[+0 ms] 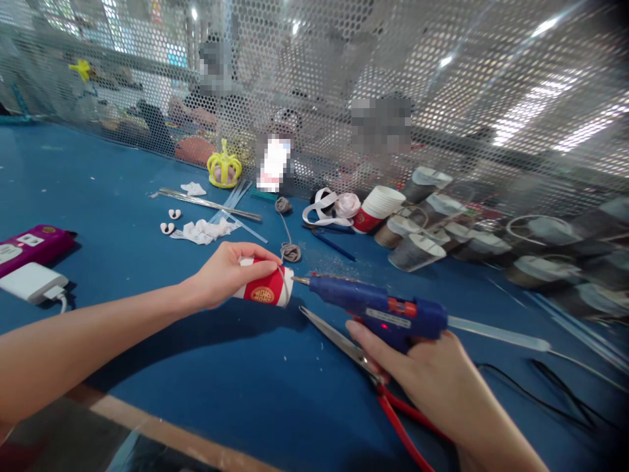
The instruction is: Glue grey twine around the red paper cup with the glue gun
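Observation:
In my left hand (228, 272) lies a red and white paper cup (269, 286) with a gold emblem, turned on its side. A grey cord (289, 233) runs from the cup to a small coil on the table, and my left fingers press it near the cup's edge. My right hand (407, 360) grips a blue hot glue gun (378, 308) with a red light lit. Its metal nozzle points left, at or very near the cup's end. A clear glue stick (501, 333) sticks out of its back. Red-handled scissors (354, 351) lie partly beneath my right hand.
Behind the blue table (211, 367) stands a perforated metal screen (295, 72). Stacked paper cups (378, 206) and several cord-wrapped cups (417, 252) stand at the right. A yellow crown (225, 167), crumpled white paper (204, 229) and a white power bank (32, 283) are on the left.

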A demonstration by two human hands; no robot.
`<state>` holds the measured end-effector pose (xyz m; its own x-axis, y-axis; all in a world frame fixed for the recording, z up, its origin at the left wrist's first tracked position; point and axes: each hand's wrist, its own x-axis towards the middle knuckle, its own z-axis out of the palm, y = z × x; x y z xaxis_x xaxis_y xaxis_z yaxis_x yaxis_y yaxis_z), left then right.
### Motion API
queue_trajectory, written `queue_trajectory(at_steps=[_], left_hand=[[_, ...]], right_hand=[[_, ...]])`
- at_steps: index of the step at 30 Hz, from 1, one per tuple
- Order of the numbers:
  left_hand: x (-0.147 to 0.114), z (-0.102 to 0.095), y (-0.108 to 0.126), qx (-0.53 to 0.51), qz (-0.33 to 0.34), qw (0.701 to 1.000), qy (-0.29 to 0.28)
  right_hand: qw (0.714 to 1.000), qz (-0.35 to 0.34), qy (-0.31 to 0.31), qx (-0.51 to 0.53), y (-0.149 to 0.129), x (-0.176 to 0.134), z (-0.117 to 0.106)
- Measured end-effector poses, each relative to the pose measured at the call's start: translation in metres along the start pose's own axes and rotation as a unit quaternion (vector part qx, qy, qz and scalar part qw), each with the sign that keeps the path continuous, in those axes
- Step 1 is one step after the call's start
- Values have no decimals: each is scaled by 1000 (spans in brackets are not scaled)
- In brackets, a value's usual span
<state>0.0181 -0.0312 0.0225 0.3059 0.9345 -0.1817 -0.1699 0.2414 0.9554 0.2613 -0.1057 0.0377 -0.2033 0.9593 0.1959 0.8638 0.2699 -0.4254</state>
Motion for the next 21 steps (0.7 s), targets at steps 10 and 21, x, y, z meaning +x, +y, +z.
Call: queue_trajectory(at_steps=[10, 21], left_hand=[[-2, -1, -2, 36, 57, 998, -17], [-3, -1, 1, 85, 82, 993, -2]], right_hand=[[979, 160, -48, 115, -19, 6, -4], [996, 80, -8, 46, -7, 3, -8]])
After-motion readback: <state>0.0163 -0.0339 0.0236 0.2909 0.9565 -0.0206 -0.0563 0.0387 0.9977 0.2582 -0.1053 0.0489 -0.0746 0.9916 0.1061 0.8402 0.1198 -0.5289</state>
